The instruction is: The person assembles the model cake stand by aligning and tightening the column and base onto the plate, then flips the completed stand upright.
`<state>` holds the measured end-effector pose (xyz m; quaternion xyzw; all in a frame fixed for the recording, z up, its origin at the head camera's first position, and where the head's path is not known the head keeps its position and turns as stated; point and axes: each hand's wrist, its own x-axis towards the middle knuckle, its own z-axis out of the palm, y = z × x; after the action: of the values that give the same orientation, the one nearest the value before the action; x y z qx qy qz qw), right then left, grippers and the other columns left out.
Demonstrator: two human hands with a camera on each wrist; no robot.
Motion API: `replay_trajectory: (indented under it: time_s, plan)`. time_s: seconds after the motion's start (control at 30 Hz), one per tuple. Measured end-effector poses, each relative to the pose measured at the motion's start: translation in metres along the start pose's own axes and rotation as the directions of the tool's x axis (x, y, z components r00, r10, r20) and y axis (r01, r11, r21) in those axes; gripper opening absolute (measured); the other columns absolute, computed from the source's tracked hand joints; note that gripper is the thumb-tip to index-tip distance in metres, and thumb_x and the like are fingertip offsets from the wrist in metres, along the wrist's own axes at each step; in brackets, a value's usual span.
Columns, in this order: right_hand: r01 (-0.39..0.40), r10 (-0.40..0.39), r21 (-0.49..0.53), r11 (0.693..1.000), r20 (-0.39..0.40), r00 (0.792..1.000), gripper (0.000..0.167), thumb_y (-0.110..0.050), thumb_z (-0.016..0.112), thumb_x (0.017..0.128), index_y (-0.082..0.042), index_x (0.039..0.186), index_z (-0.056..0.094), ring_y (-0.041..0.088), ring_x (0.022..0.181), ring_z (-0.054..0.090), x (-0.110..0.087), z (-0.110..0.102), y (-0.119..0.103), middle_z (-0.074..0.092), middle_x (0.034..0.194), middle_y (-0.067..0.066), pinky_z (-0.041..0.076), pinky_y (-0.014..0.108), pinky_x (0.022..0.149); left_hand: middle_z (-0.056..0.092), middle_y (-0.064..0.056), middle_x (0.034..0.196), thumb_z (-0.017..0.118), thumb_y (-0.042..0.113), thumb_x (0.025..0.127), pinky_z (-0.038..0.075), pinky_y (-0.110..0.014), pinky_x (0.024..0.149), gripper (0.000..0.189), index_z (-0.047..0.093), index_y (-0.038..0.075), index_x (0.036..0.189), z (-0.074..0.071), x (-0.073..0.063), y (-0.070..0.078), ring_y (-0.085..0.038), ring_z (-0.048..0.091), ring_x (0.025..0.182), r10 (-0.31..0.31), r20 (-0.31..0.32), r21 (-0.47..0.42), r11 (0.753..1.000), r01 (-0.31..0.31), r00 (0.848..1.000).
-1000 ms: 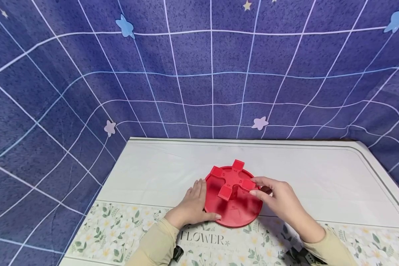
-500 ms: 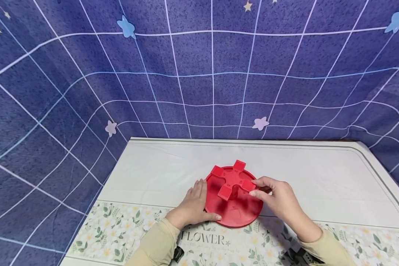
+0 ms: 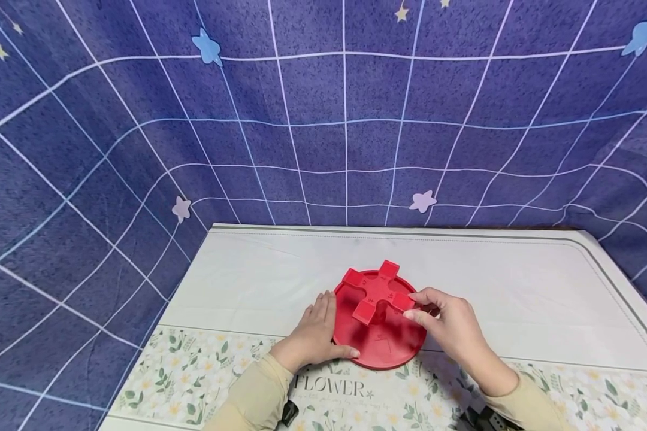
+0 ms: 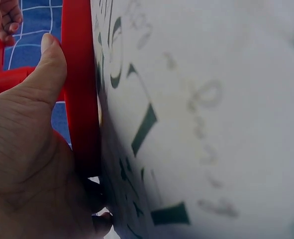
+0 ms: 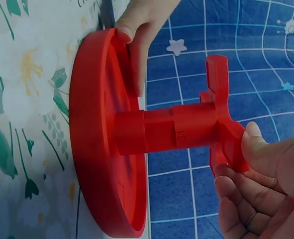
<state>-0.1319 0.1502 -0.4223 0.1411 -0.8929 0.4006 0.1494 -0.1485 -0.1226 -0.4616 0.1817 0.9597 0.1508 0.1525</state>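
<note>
A red plastic stand has a round, rimmed base [image 3: 380, 356], a stepped central post [image 5: 161, 130] and a cross-shaped top [image 3: 377, 291] with numbers on its arms. My left hand [image 3: 313, 332] rests against the left side of the base, its fingers straight along the edge. The left thumb [image 4: 47, 64] lies over the front rim. My right hand [image 3: 453, 326] pinches the end of the cross's right arm between thumb and fingers, as the right wrist view shows. The number 34 shows on the post in that view.
The base lies flat on a table with a white, flower-printed cover [image 3: 259, 275], the word FLOWER in front of it. A blue gridded curtain [image 3: 323, 143] with star shapes hangs behind and along the left side. Dark straps [image 3: 288, 413] sit at both wrists.
The stand and left hand stay in place. My right hand keeps its pinch on the cross's arm, with its wrist shifted very slightly left. The head view tilts a little.
</note>
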Motion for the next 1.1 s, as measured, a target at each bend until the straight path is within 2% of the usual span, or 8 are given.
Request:
replay_trajectory:
  time_s: [0.37,0.77,1.1]
  plan:
    - [-0.002,0.001,-0.03,1.0,-0.006,1.0,0.027,-0.011,0.088,0.069,-0.012,0.093,0.074,0.006,0.064,0.056,-0.002,0.001,0.0,0.069,0.08,-0.008,0.049,0.024,0.058,0.007,-0.021,0.161,0.065,0.072,0.076,0.013,-0.049,0.118,0.123,0.006,-0.004,0.154,0.002,0.0,0.0,-0.036,0.005,0.148,0.0,0.003,-0.005,1.0,0.0,1.0]
    - [-0.007,0.007,-0.009,1.0,0.005,1.0,0.028,-0.011,0.087,0.071,-0.012,0.096,0.074,0.007,0.065,0.058,-0.003,0.001,0.001,0.07,0.082,-0.007,0.05,0.024,0.058,0.006,-0.021,0.161,0.064,0.072,0.077,0.013,-0.05,0.118,0.123,0.006,-0.005,0.154,0.001,0.0,0.0,-0.037,0.004,0.148,0.006,0.004,0.002,1.0,-0.006,1.0]
    - [0.06,-0.065,0.067,0.996,0.063,0.996,0.032,-0.016,0.084,0.076,-0.014,0.105,0.07,0.006,0.072,0.061,-0.001,-0.003,0.011,0.069,0.091,-0.009,0.054,0.025,0.063,0.005,-0.02,0.162,0.065,0.071,0.077,0.012,-0.049,0.118,0.123,0.004,-0.003,0.154,0.0,-0.002,-0.001,-0.035,0.003,0.148,0.008,0.006,-0.008,1.0,-0.008,1.0]
